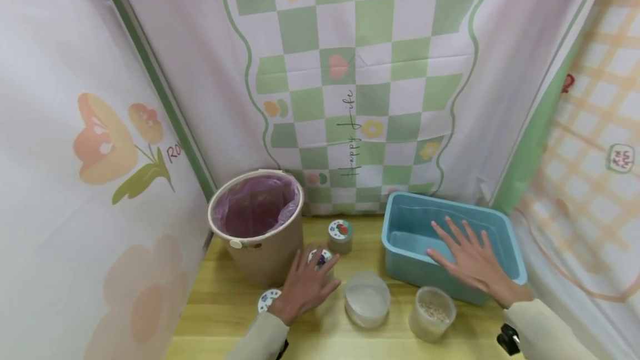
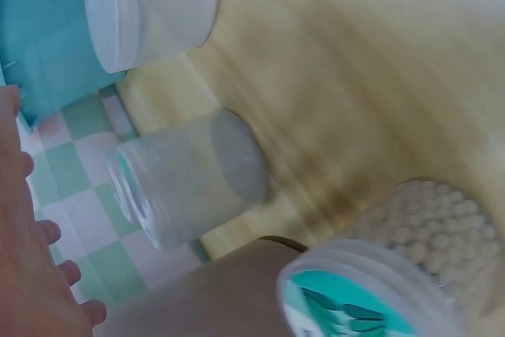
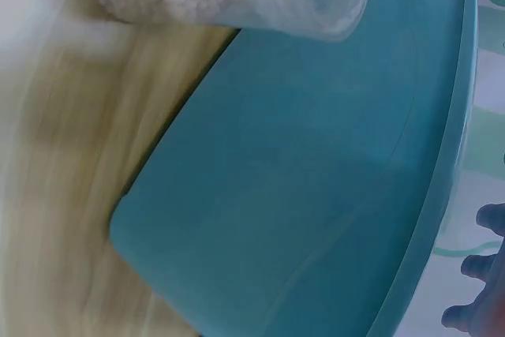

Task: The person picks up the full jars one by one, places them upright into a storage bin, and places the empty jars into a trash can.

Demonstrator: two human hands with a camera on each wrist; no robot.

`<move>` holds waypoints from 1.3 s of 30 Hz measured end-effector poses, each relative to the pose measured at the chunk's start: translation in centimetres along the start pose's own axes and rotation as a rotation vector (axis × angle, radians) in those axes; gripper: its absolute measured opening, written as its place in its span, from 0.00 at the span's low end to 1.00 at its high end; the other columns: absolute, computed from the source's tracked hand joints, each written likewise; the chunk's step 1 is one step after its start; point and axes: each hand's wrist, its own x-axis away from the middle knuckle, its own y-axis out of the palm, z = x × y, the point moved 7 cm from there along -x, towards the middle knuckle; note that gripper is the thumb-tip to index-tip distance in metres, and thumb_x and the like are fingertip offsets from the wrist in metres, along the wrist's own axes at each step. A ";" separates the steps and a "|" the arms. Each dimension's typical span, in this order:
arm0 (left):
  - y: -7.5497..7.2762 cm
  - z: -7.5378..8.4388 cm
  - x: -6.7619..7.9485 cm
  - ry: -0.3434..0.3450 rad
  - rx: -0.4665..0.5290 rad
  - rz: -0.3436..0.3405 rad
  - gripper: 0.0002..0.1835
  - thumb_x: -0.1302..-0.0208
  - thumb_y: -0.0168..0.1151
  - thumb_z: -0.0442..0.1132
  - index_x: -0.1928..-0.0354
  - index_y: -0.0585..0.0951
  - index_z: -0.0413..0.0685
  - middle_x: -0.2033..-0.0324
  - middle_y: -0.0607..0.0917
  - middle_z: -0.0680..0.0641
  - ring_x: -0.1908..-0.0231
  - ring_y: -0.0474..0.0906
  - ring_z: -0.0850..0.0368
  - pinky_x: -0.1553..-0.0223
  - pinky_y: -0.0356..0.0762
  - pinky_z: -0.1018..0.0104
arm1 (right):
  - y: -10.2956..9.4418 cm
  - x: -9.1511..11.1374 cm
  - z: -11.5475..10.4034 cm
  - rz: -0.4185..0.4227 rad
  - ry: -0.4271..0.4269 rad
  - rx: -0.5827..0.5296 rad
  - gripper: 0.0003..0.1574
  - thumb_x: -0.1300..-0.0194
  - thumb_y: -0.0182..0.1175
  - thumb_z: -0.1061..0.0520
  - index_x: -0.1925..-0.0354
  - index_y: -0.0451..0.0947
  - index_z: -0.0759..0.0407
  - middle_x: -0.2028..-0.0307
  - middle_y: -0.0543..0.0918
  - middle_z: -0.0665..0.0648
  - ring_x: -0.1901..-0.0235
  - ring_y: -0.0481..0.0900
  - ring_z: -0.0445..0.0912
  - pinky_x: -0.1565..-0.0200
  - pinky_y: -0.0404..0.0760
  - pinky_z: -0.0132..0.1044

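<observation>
In the head view my left hand (image 1: 306,286) hovers with fingers spread over a small jar with a printed lid (image 1: 326,253), partly hiding it. A second lidded jar (image 1: 340,230) stands farther back, and a third (image 1: 269,298) is beside my left wrist. My right hand (image 1: 471,263) is spread above the light-blue plastic basin (image 1: 415,271), holding nothing. Between the hands are a round translucent tub (image 1: 367,300) and an uncovered clear jar (image 1: 432,313) with pale pellets inside. The left wrist view shows similar pellets (image 2: 422,226) in a jar under a green printed lid.
A beige bin (image 1: 270,263) with a purple liner stands at the back left. The wood-grain tabletop (image 1: 200,326) is enclosed by printed cloth walls, with a green-and-white checked panel (image 1: 340,99) behind and a flowered side (image 1: 105,143) on the left.
</observation>
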 end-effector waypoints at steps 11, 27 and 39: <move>0.3 -2.1 3.5 -0.024 0.007 0.033 0.33 0.17 0.49 0.66 0.17 0.68 0.69 0.15 0.61 0.41 0.17 0.58 0.33 0.18 0.58 0.31 | -0.6 1.5 2.3 0.027 0.019 0.004 0.54 0.20 0.54 0.28 0.10 0.47 0.44 0.14 0.52 0.73 0.21 0.48 0.84 0.31 0.38 0.92; 0.8 -4.9 8.6 -0.076 0.000 0.107 0.31 0.18 0.53 0.64 0.19 0.72 0.65 0.17 0.65 0.39 0.19 0.63 0.33 0.22 0.66 0.31 | -1.3 3.8 6.6 0.116 0.059 0.031 0.56 0.20 0.56 0.31 0.10 0.44 0.47 0.15 0.50 0.77 0.23 0.50 0.86 0.37 0.48 0.93; 1.6 -6.8 11.1 -0.130 0.016 0.170 0.31 0.21 0.61 0.60 0.21 0.74 0.64 0.19 0.69 0.37 0.21 0.65 0.32 0.25 0.68 0.27 | -1.5 5.6 8.7 0.117 0.115 -0.062 0.55 0.20 0.57 0.33 0.10 0.43 0.45 0.13 0.38 0.73 0.21 0.36 0.87 0.35 0.36 0.94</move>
